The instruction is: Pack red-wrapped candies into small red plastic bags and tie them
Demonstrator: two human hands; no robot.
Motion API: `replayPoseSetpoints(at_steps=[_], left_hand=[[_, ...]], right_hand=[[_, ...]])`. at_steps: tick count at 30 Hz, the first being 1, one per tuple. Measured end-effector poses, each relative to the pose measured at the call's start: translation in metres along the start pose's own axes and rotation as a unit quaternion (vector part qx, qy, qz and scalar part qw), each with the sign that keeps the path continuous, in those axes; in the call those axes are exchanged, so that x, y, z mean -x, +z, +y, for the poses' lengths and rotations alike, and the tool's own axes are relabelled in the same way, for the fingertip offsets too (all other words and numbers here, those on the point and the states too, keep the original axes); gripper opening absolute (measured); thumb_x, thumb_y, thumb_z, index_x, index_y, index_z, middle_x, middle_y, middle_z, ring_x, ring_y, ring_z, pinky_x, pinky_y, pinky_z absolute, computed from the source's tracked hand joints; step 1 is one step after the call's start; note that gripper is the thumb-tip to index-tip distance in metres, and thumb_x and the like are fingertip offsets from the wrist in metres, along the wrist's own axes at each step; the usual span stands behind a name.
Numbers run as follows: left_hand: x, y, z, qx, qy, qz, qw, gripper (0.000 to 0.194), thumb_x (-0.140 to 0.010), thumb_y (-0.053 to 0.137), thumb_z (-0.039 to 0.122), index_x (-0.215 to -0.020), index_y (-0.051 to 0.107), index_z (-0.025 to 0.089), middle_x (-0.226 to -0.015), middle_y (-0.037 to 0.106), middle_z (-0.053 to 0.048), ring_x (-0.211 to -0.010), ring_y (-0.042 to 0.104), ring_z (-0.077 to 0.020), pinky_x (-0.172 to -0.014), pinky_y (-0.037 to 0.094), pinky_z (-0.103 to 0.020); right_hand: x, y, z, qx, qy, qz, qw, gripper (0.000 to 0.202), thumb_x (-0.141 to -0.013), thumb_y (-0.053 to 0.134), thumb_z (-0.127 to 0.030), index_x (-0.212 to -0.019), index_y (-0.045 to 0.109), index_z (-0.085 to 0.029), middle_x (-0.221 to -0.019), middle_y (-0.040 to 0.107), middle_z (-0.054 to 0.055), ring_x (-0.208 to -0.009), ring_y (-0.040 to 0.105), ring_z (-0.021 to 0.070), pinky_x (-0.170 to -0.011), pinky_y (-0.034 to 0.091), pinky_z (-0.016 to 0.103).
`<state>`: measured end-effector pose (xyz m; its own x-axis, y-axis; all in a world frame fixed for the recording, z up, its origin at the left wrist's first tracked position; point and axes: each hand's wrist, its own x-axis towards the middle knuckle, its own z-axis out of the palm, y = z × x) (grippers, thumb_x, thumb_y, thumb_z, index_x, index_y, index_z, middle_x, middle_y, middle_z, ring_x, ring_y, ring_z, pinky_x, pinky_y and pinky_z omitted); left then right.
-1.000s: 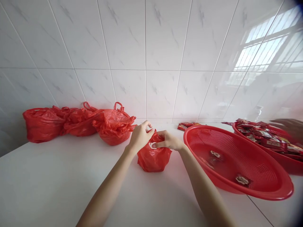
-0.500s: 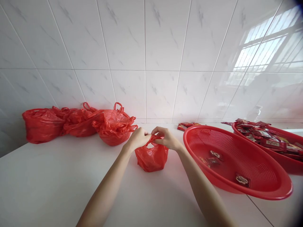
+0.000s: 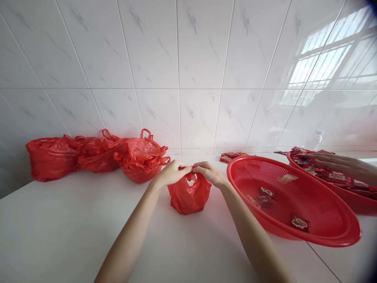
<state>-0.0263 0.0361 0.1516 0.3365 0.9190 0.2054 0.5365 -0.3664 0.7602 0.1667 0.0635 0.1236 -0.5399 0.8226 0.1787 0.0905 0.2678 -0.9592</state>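
Observation:
A small red plastic bag (image 3: 189, 198) stands on the white table in front of me, its top gathered upward. My left hand (image 3: 173, 172) pinches the bag's handles from the left. From the right, my right hand (image 3: 209, 173) grips the same twisted top, and the fingertips of both hands nearly meet. Below the fingers a gap shows between the handles. The bag's contents are hidden, and whether the handles are knotted I cannot tell.
Several filled red bags (image 3: 54, 159) line the wall at left. At right stands a red perforated basket (image 3: 277, 173) with a few small packets (image 3: 299, 223). Another person's hand (image 3: 338, 163) reaches over a second basket (image 3: 359, 202) heaped with packets. More packets (image 3: 231, 156) lie by the wall.
My hands have drawn closer together over the bag's top, and the gap between the handles is smaller. Another person's hand has come in over the far basket, and a blurred packet shows in the near basket.

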Motion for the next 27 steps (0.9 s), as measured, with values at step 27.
replayPoseSetpoints(at_steps=[27], left_hand=[[-0.015, 0.012, -0.015, 0.115, -0.107, 0.022, 0.987, 0.037, -0.085, 0.050, 0.046, -0.061, 0.057, 0.018, -0.058, 0.054, 0.000, -0.053, 0.049, -0.0141, -0.051, 0.036, -0.026]], right_hand=[[0.002, 0.001, 0.002, 0.373, -0.199, 0.064, 0.904, 0.008, -0.083, 0.064, -0.018, -0.078, 0.069, -0.021, -0.131, 0.055, 0.011, -0.113, 0.058, 0.0243, -0.101, 0.041, 0.046]])
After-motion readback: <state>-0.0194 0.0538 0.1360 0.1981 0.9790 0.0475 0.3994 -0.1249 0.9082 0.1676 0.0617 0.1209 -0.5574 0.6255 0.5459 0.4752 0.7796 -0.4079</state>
